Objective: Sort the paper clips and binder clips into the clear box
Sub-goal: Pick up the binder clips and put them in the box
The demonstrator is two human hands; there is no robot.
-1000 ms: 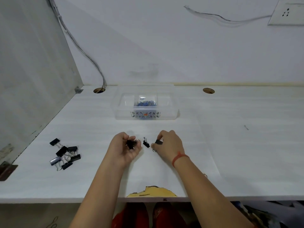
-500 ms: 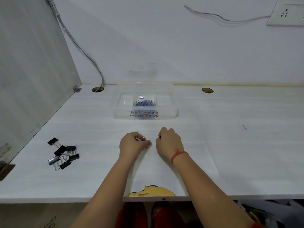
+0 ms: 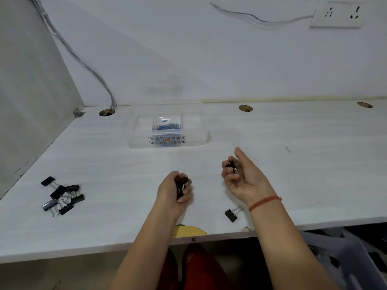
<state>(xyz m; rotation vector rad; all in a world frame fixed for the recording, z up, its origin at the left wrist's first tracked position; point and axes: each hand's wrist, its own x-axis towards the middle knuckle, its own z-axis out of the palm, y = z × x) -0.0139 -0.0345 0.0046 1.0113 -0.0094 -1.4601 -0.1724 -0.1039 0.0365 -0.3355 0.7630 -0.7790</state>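
The clear box (image 3: 194, 135) stands at the back middle of the white desk, with blue paper clips (image 3: 167, 126) in its centre compartment. My left hand (image 3: 174, 192) is closed around small black binder clips just above the desk. My right hand (image 3: 244, 176), palm turned up, curls its fingers over a black binder clip. One black binder clip (image 3: 231, 215) lies on the desk under my right wrist. A pile of several black binder clips (image 3: 61, 196) lies far left.
A side panel (image 3: 31, 80) walls off the desk on the left. Cable holes (image 3: 245, 108) sit along the back edge, with a cable (image 3: 92, 70) running down into the left one. The front edge has a chipped yellow patch (image 3: 188, 231). A wall socket (image 3: 337, 16) is upper right.
Both hands have lifted off the desk and moved apart, each closed on binder clips. One binder clip now lies on the desk near my right wrist. The view has shifted left.
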